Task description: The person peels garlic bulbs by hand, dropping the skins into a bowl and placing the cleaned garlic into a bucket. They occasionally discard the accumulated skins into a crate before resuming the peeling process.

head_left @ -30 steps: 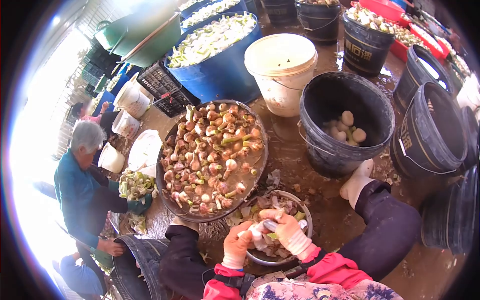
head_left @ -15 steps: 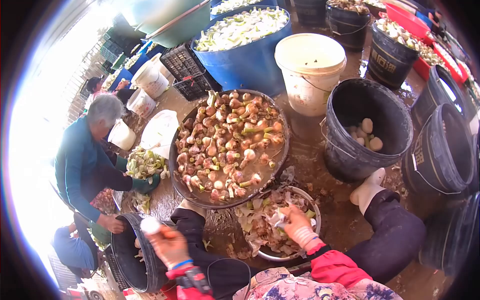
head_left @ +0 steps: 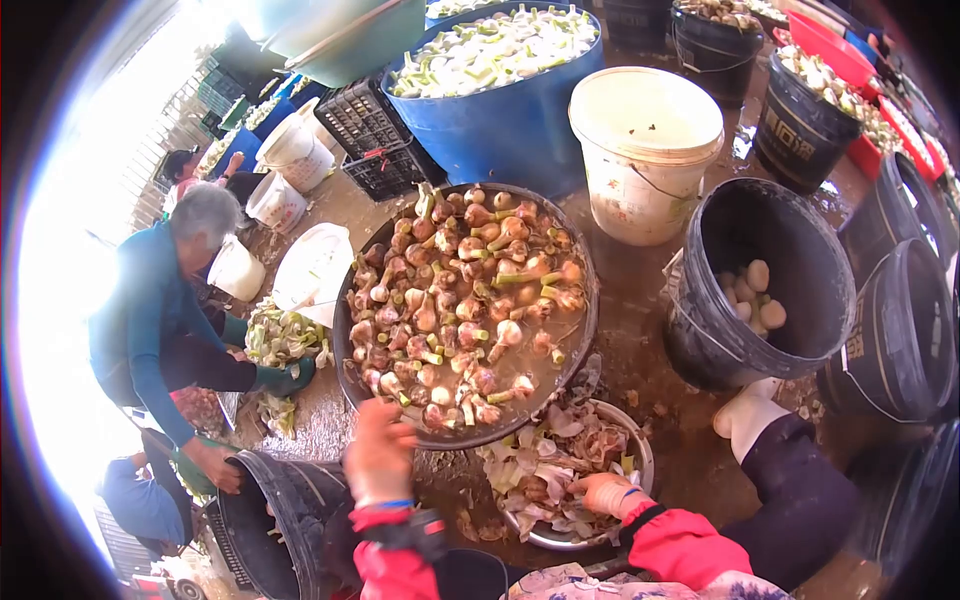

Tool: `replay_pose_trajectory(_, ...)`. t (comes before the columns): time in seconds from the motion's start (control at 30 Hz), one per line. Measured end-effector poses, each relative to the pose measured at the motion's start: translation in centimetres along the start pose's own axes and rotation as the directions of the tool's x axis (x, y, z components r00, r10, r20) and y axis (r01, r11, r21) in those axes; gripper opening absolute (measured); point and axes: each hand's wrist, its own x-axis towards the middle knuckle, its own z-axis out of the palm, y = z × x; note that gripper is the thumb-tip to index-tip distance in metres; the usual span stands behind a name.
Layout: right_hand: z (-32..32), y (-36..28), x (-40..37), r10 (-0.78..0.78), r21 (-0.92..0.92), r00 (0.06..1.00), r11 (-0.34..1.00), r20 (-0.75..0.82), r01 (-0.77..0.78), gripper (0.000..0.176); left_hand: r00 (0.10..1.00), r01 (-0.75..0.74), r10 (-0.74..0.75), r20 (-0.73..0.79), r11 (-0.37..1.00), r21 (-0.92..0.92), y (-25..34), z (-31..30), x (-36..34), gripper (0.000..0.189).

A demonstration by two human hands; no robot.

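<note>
A wide round tub (head_left: 590,330) holds unpeeled bulbs (head_left: 470,300) with cut stems, in brownish water. My left hand (head_left: 381,450) is over the tub's near left edge, its fingers apart and nothing seen in it. Below the tub, a metal basin (head_left: 643,455) is heaped with peeled-off skins and leaves (head_left: 545,465). My right hand (head_left: 605,494) rests at the right part of this heap; its fingertips are partly hidden among the skins, so what they hold cannot be made out.
A black bucket (head_left: 690,345) with pale peeled bulbs stands right of the tub, and a white bucket (head_left: 640,190) behind it. At left, a co-worker (head_left: 165,310) in teal touches a tilted black bucket (head_left: 260,520). A blue tub (head_left: 490,130) and black crates (head_left: 370,130) stand behind.
My left hand has moved right and up from the tilted bucket to the tub's edge, and the white piece it held is gone. My right hand has lowered into the skins.
</note>
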Motion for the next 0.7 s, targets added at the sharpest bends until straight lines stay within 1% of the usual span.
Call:
replay_pose_trajectory(0.03,-2.2,-1.2,-1.7,-0.026,0.12,0.999,0.993,0.021,0.023,0.047,0.87,0.494,-0.4,0.289,0.724,-0.481,1.4,4.2,0.5,0.033)
replay_pose_trajectory(0.07,-4.0,-2.3,-3.4,-0.055,0.236,0.998,0.971,0.034,0.046,0.049,0.74,0.581,-0.49,0.461,0.811,-0.069,2.1,7.7,1.6,0.035)
replay_pose_trajectory(0.1,-5.0,-3.2,-5.0,-0.058,0.333,0.997,0.941,-0.04,0.068,0.049,0.711,0.401,-0.404,0.576,0.905,0.141,-0.3,11.6,2.2,0.04)
replay_pose_trajectory(0.13,-5.1,-3.7,-6.0,-0.029,0.464,0.991,0.882,-0.128,0.086,0.049,0.803,-0.257,0.008,0.596,0.906,0.335,-0.8,14.4,2.7,0.046)
replay_pose_trajectory(0.17,-5.5,-4.2,-7.3,-0.02,0.538,0.983,0.835,-0.183,0.117,0.05,0.742,-0.216,-0.224,0.632,0.813,0.541,-1.2,16.8,2.9,0.052)
replay_pose_trajectory(0.2,-6.1,-4.8,-8.5,-0.002,0.607,0.971,0.78,-0.238,0.151,0.05,0.705,-0.22,-0.354,0.615,0.715,0.663,1.5,17.6,2.7,0.056)
replay_pose_trajectory(0.23,-5.4,-4.3,-8.4,-0.026,0.65,0.953,0.726,-0.301,0.225,0.05,0.645,-0.27,-0.404,0.649,0.674,0.688,-0.5,19.2,3.3,0.057)
replay_pose_trajectory(0.27,-5.4,-4.1,-8.5,-0.016,0.654,0.951,0.722,-0.308,0.224,0.05,0.582,-0.324,-0.455,0.674,0.631,0.705,-2.5,20.7,3.8,0.058)
replay_pose_trajectory(0.33,-5.3,-3.9,-8.8,-0.022,0.617,0.906,0.725,-0.422,0.305,0.047,0.538,-0.315,-0.389,0.748,0.73,0.606,-1.8,20.0,4.5,0.058)
replay_pose_trajectory(0.37,-5.5,-4.0,-8.9,-0.016,0.624,0.904,0.719,-0.426,0.306,0.047,0.532,-0.185,-0.292,0.795,0.876,0.446,-1.8,18.8,4.4,0.053)
replay_pose_trajectory(0.4,-6.1,-4.4,-9.0,0.034,0.687,0.898,0.658,-0.438,0.31,0.045,0.417,0.07,-0.439,0.796,0.889,0.453,1.4,17.1,4.1,0.052)
replay_pose_trajectory(0.43,-6.7,-4.7,-9.1,0.082,0.741,0.891,0.592,-0.446,0.316,0.042,0.417,0.26,-0.346,0.84,0.932,0.254,0.7,15.9,3.6,0.052)
replay_pose_trajectory(0.47,-6.9,-5.0,-9.2,0.13,0.789,0.883,0.522,-0.45,0.325,0.04,0.438,0.433,-0.246,0.865,0.901,0.037,0.0,14.4,2.4,0.053)
replay_pose_trajectory(0.5,-6.5,-4.8,-8.5,0.143,0.788,0.862,0.496,-0.487,0.363,0.037,0.435,0.577,-0.187,0.881,0.809,-0.114,-0.5,13.3,1.2,0.051)
replay_pose_trajectory(0.53,-6.3,-5.0,-8.4,0.144,0.789,0.859,0.493,-0.491,0.368,0.037,0.442,0.698,-0.127,0.888,0.671,-0.251,-0.3,11.9,-0.2,0.049)
replay_pose_trajectory(0.57,-6.2,-5.3,-8.5,0.126,0.797,0.835,0.405,-0.535,0.449,0.041,0.465,0.784,-0.061,0.883,0.491,-0.379,0.7,10.4,-2.2,0.047)
replay_pose_trajectory(0.6,-5.9,-5.5,-8.5,0.117,0.793,0.807,0.312,-0.578,0.523,0.045,0.478,0.828,0.004,0.878,0.332,-0.452,0.6,9.5,-4.1,0.044)
replay_pose_trajectory(0.63,-5.2,-5.6,-7.4,0.119,0.839,0.831,0.111,-0.543,0.532,0.047,0.482,0.852,0.042,0.875,0.214,-0.479,0.5,8.9,-5.8,0.041)
replay_pose_trajectory(0.67,-5.0,-6.1,-7.5,0.129,0.838,0.828,0.109,-0.545,0.534,0.047,0.487,0.865,0.078,0.87,0.091,-0.493,0.5,8.6,-7.3,0.039)
replay_pose_trajectory(0.7,-5.0,-6.5,-7.6,0.142,0.858,0.854,-0.053,-0.5,0.511,0.05,0.479,0.877,0.016,0.878,0.026,-0.479,0.3,8.4,-8.6,0.036)
